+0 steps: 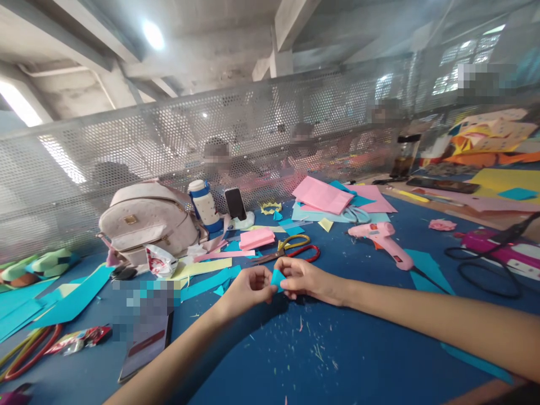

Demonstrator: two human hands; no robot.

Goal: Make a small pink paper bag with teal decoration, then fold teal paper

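Left hand (252, 288) and right hand (300, 277) pinch a small, bright-blue paper piece (277, 279) between them, above the dark-blue tabletop (363, 349). Light pressure and aligned edges suit shaping it, though fingers partly hide any fold.

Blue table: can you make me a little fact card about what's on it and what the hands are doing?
table: blue, with tiny scraps
left hand: pinching blue paper
right hand: pinching the same paper
just beyond hands: scissors, yellow and red handles
glue gun: pink, lying right of the scissors
left of bottle: bag
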